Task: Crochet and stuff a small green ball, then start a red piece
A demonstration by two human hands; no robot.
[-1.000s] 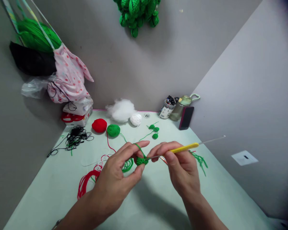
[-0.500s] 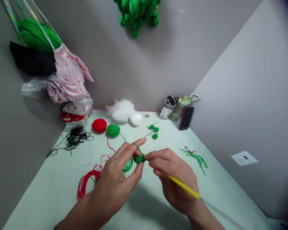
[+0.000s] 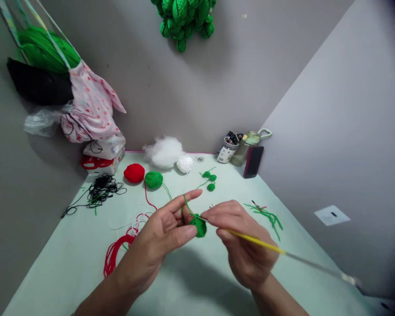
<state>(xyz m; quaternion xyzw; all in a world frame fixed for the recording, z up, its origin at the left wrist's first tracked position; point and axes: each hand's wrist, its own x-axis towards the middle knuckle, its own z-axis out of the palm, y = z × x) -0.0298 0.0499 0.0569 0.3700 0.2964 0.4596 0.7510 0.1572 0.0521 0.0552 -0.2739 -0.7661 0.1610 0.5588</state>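
Between thumb and fingers, my left hand (image 3: 166, 228) pinches a small green crochet piece (image 3: 200, 226). A strand of green yarn (image 3: 186, 202) runs from the piece up over my raised left index finger. My right hand (image 3: 245, 239) grips a crochet hook (image 3: 255, 240) with a yellow handle; its thin metal tip meets the top edge of the piece, and a long metal end sticks out to the lower right. Behind my hands lie a green yarn ball (image 3: 154, 180) and several small green crocheted pieces (image 3: 211, 187) joined by strands.
Red yarn loops (image 3: 113, 254) lie left of my hands, near a black yarn tangle (image 3: 103, 191). Toward the wall are a red yarn ball (image 3: 134, 173), white stuffing (image 3: 166, 152), a white yarn ball (image 3: 184, 164), a pen cup (image 3: 226, 152), a bottle (image 3: 245, 147) and a phone (image 3: 253, 161). Green scraps (image 3: 266, 215) lie at right.
My left hand has turned, so more of the green crochet piece shows below its fingers. The hook lies flatter, its long metal end now visible at the lower right. The view shifted slightly.
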